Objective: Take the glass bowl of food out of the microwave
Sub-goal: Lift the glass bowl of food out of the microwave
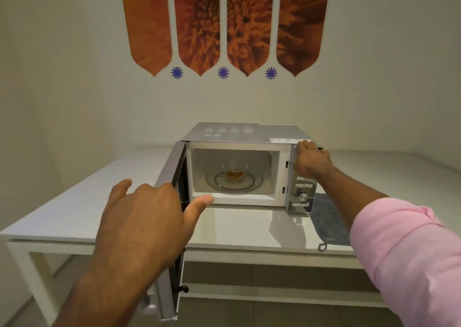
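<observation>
A silver microwave (239,133) stands on a white table (239,229). Its door (172,177) is swung wide open toward me on the left. Inside, on the round turntable (252,183), sits a small glass bowl (234,174) with orange-brown food. My left hand (147,217) hovers in front of the open door, fingers spread, holding nothing. My right hand (311,162) rests on the top right front corner of the microwave, above the control panel (301,194), fingers curled over the edge.
A blue-grey cloth (326,219) with a loop lies on the table right of the microwave. The wall behind carries orange flower panels (224,25). The table has a lower shelf (274,294) and its left front corner (15,237) is near my left arm.
</observation>
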`<state>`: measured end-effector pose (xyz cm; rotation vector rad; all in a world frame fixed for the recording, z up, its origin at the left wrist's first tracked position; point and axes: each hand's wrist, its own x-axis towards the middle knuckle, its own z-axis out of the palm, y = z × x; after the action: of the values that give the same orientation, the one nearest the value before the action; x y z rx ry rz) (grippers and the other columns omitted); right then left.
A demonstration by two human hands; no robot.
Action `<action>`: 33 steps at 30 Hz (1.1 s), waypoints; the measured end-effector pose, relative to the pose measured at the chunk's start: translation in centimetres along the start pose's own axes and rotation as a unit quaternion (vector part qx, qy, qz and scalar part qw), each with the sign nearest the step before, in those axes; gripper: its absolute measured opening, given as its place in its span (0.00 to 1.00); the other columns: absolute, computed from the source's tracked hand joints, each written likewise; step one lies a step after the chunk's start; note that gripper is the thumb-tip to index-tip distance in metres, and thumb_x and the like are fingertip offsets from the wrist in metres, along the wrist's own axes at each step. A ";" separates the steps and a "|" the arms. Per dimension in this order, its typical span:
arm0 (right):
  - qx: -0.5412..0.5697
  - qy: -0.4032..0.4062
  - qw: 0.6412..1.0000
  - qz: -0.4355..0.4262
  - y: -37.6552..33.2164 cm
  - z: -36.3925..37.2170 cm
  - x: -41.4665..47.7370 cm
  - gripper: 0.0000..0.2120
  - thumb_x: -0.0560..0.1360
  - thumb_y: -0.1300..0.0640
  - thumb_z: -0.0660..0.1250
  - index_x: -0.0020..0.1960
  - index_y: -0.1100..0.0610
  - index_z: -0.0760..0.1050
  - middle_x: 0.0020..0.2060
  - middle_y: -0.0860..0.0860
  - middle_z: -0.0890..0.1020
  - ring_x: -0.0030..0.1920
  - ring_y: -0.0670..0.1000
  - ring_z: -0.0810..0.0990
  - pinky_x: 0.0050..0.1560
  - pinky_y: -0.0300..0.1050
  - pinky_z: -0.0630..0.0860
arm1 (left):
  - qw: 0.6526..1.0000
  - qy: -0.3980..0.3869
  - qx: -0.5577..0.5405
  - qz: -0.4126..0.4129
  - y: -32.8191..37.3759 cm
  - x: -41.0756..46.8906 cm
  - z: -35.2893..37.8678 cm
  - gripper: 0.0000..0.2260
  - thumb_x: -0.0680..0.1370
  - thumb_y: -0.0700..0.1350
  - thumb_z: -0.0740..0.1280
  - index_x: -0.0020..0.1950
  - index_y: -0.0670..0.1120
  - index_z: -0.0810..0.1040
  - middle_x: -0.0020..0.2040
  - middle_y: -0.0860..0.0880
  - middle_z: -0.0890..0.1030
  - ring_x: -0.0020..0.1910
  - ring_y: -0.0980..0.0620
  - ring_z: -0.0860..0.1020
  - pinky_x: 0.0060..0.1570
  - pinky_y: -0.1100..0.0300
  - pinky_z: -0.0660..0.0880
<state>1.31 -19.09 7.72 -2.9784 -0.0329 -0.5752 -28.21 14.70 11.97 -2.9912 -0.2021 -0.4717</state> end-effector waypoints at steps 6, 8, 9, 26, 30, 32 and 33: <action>0.019 0.067 0.998 -0.007 -0.5 1.2 -1.0 0.29 0.76 0.49 0.64 0.74 0.57 0.65 0.72 0.58 0.72 0.72 0.60 0.69 0.68 0.63 0.68 | 0.996 0.064 -0.061 0.011 2.8 -0.5 -0.6 0.47 0.75 0.78 0.32 0.82 0.56 0.66 0.83 0.53 0.70 0.87 0.47 0.57 0.82 0.36 0.34; 0.027 0.125 0.991 -0.027 -1.7 2.2 -2.7 0.29 0.75 0.53 0.64 0.75 0.57 0.65 0.74 0.58 0.71 0.74 0.60 0.69 0.68 0.62 0.68 | 0.970 0.144 -0.176 0.086 5.5 -0.4 0.7 0.39 0.80 0.74 0.43 0.77 0.53 0.74 0.77 0.51 0.77 0.84 0.46 0.64 0.83 0.39 0.45; 0.033 0.150 0.987 -0.042 -2.6 2.9 -3.6 0.29 0.74 0.55 0.65 0.75 0.57 0.66 0.74 0.58 0.72 0.73 0.60 0.71 0.67 0.61 0.69 | 0.946 0.181 -0.246 0.112 7.1 -0.1 1.8 0.35 0.81 0.72 0.49 0.74 0.52 0.78 0.74 0.50 0.81 0.81 0.46 0.69 0.82 0.41 0.51; 0.406 -0.022 0.913 0.023 -9.2 13.1 1.4 0.26 0.84 0.55 0.56 0.80 0.63 0.62 0.78 0.60 0.68 0.77 0.59 0.67 0.68 0.45 0.64 | 0.655 0.015 -0.726 -0.211 17.3 21.5 20.3 0.27 0.87 0.52 0.60 0.85 0.47 0.63 0.83 0.46 0.69 0.81 0.43 0.69 0.78 0.48 0.66; 0.468 -0.056 0.877 0.096 -9.0 15.6 5.7 0.10 0.83 0.52 0.57 0.53 0.55 0.75 0.53 0.55 0.80 0.51 0.55 0.79 0.46 0.43 0.71 | 0.604 0.007 -0.758 -0.246 17.7 25.8 22.8 0.23 0.87 0.51 0.59 0.81 0.45 0.70 0.78 0.46 0.75 0.77 0.43 0.73 0.76 0.47 0.71; 0.488 -0.058 0.863 0.121 -8.7 16.9 7.6 0.11 0.82 0.51 0.57 0.44 0.53 0.73 0.43 0.53 0.77 0.43 0.52 0.77 0.41 0.47 0.72 | 0.600 0.007 -0.757 -0.257 17.5 27.5 23.9 0.17 0.87 0.51 0.59 0.68 0.42 0.79 0.59 0.47 0.83 0.61 0.45 0.80 0.58 0.50 0.77; 0.497 -0.069 0.854 0.139 -8.6 17.5 8.5 0.12 0.82 0.51 0.57 0.47 0.54 0.75 0.43 0.53 0.78 0.42 0.52 0.77 0.43 0.48 0.73 | 0.601 0.006 -0.754 -0.265 17.7 28.4 24.4 0.15 0.87 0.50 0.60 0.62 0.42 0.80 0.51 0.49 0.81 0.53 0.48 0.79 0.53 0.51 0.74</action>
<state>15.35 -8.62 -4.35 -1.9457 0.0693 -0.1926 8.45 3.62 -3.77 -4.4932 -1.3417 -1.2007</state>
